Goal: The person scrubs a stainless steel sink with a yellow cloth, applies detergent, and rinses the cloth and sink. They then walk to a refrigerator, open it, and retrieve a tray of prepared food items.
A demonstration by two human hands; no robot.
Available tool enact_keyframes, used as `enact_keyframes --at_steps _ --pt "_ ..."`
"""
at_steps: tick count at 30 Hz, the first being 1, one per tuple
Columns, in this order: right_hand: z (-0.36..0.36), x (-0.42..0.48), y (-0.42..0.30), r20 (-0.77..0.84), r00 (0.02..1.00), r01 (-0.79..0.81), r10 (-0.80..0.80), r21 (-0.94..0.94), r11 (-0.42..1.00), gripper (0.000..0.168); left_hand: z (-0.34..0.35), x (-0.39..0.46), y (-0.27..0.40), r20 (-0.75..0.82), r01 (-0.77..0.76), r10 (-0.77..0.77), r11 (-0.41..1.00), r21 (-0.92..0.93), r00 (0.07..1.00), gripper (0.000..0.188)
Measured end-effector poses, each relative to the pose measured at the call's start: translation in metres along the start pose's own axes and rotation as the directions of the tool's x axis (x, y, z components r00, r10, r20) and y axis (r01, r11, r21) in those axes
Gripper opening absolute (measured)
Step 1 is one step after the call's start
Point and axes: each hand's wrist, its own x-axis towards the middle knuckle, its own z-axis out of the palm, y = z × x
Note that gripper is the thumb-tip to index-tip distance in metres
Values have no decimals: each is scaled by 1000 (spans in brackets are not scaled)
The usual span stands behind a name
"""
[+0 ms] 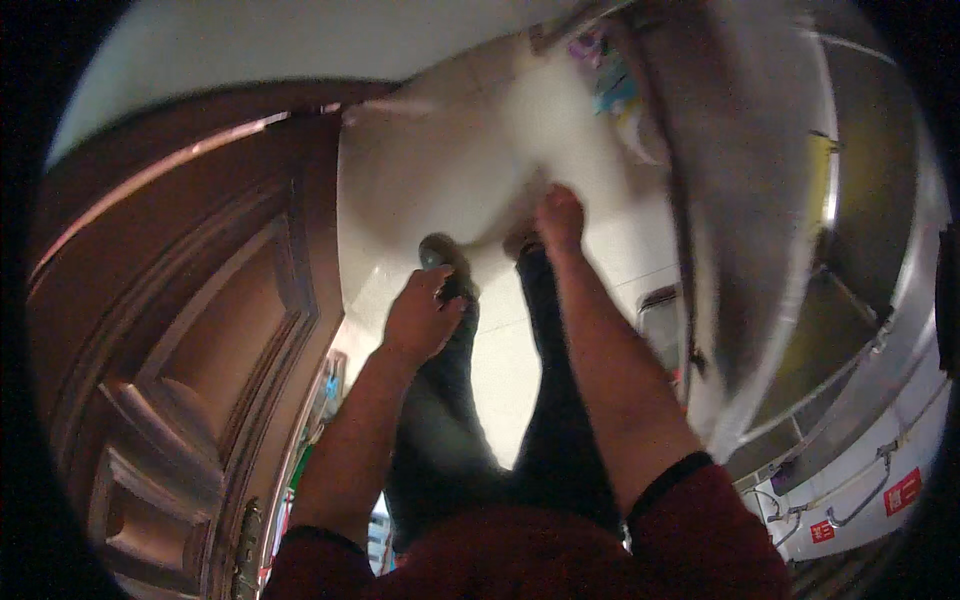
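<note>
Out in front of my body, above the pale tiled floor (510, 360), both my arms reach forward. My left hand (424, 311) hangs over my left leg and shoe, its fingers curled with a gap between thumb and forefinger, and holds nothing that I can see. Farther forward on the right, my right hand (561, 219) is closed into a loose fist near my right foot; no object shows in it. Dark trousers (566, 405) cover my legs.
A brown panelled wooden door (217, 315) stands at the left. Along the right runs a metallic sink or counter (847, 225), its kind unclear, with hooks on a rail (862, 487) beyond it. Colourful items (615, 86) lie at the upper right, blurred.
</note>
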Motion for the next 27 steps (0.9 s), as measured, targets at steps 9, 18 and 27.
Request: enact_keyframes --at_steps 9,18,27 --pt "19 185 78 -50 988 -153 144 -301 941 24 78 -18 -106 178 275 -242 943 -189 954 42" --pt "38 331 86 148 988 80 46 -742 666 20 134 37 -143 -33 84 -96 963 -255 995 28" --pt "35 256 51 318 866 440 -385 -851 286 21 133 47 -99 -33 132 -158 906 -403 987 33"
